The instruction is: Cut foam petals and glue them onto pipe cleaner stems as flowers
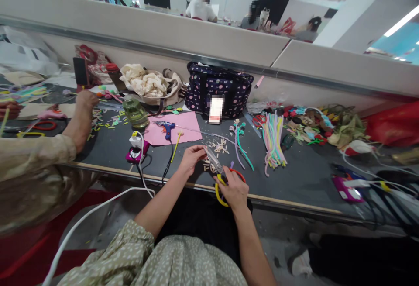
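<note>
My right hand [235, 189] is closed around the scissors [214, 160], which have red and yellow handles. Their blades point up and to the left, close together. At the blade tips, the fingers of my left hand [192, 158] are pinched; whatever is between them is too small to make out. Small pale cut pieces [220, 146] lie scattered on the dark table just beyond and under the blades. Beyond my left hand, a yellow fuzzy stem [176, 147] lies beside a blue glue gun [168, 130] on a pink sheet [190, 125].
A bundle of pastel fuzzy stems [273, 139] lies right of the teal and purple stems [240, 139]. A patterned bag [218, 86] and a green liquid bottle [135, 112] stand farther back. Cables hang over the front edge [157, 179]. At left, a co-worker's arm [81, 118] rests across the table.
</note>
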{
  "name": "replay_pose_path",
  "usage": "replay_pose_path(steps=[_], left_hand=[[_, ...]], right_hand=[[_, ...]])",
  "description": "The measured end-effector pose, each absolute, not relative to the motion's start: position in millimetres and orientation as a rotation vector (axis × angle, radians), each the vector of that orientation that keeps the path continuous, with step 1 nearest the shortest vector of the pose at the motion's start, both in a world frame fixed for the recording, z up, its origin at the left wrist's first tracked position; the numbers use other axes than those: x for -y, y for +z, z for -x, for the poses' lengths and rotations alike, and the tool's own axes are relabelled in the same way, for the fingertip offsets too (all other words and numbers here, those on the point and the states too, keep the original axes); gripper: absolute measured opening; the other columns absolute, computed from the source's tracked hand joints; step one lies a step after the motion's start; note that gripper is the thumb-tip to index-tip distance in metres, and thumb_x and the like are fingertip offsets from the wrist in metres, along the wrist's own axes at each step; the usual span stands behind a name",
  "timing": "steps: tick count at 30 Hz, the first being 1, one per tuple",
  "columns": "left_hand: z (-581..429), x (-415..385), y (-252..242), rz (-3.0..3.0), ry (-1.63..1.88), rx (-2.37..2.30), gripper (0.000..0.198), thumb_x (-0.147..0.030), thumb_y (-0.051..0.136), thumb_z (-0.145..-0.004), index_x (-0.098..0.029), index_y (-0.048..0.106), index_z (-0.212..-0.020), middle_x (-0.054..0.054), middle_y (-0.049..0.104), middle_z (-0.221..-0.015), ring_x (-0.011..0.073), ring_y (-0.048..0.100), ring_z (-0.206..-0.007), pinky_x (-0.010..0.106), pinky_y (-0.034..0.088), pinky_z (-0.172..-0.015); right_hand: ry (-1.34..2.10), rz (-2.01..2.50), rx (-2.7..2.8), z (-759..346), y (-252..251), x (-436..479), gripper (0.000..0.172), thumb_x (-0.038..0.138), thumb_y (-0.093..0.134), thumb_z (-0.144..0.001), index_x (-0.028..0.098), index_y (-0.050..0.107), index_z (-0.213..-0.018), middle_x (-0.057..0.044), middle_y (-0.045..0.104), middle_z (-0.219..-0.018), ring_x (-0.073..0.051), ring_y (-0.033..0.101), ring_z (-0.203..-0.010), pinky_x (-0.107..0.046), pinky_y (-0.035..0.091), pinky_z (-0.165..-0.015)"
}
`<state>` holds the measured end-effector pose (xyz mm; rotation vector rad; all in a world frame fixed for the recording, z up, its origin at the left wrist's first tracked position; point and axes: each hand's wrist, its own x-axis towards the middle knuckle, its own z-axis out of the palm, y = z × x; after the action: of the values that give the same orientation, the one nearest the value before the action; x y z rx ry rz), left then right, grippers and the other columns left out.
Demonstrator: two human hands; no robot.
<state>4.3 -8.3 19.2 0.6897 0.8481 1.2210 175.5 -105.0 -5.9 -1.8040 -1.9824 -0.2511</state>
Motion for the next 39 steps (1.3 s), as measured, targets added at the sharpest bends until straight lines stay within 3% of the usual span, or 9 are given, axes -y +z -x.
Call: replay_pose_path(steps=[16,22,27,32,39], left_hand=[[-1,7,21,-0.683,1.194,-0.912,0.027,-0.024,0.081,-0.053,-0.011,0.068,-0.073,0.002,0.065,-0.065,0.0115,0.060,-0.056,0.028,0.051,-0.064],[0,7,18,-0.697,1.186,-0.906,0.029,-0.026,0.080,-0.055,-0.011,0.068,-0.077,0.002,0.065,-0.068,0.0108,0.059,-0.056,0.027,0.050,-0.064],[0,7,17,-0.679,1.183,-0.858,0.031,-0.025,0.080,-0.056,-0.012,0.067,-0.080,0.001,0.064,-0.069,0.0101,0.059,-0.057,0.026,0.050,-0.063],[-1,6,17,-0.642,1.176,-0.818,0.031,-0.025,0.080,-0.056,-0.012,0.065,-0.081,0.001,0.064,-0.069,0.0099,0.060,-0.056,0.025,0.050,-0.062],[1,6,18,-0.636,1.164,-0.792,0.030,-0.023,0.080,-0.058,-0.011,0.065,-0.081,0.001,0.065,-0.067,0.0105,0.060,-0.057,0.025,0.051,-0.062]], right_hand=[[-0.234,1.738,2.007,-180,-11,102,0.046,0.050,0.046,-0.088,0.020,0.057,-0.121,-0.006,0.067,-0.085,-0.014,0.060,-0.072,-0.022,0.037,-0.062],[0.013,1.735,1.898,-180,-10,99,0.046,0.053,0.047,-0.086,0.019,0.060,-0.114,-0.003,0.066,-0.077,-0.014,0.060,-0.066,-0.022,0.039,-0.063],[0.166,1.822,1.798,-183,-2,99,0.050,0.055,0.054,-0.080,0.020,0.056,-0.115,-0.002,0.064,-0.080,-0.016,0.060,-0.074,-0.024,0.041,-0.065],[0.110,1.796,1.867,-178,3,103,0.042,0.050,0.050,-0.084,0.020,0.057,-0.112,-0.002,0.063,-0.080,-0.015,0.059,-0.071,-0.024,0.040,-0.063],[-0.022,1.864,1.941,-173,3,104,0.047,0.053,0.049,-0.085,0.020,0.055,-0.118,-0.004,0.065,-0.092,-0.017,0.060,-0.079,-0.024,0.037,-0.063]])
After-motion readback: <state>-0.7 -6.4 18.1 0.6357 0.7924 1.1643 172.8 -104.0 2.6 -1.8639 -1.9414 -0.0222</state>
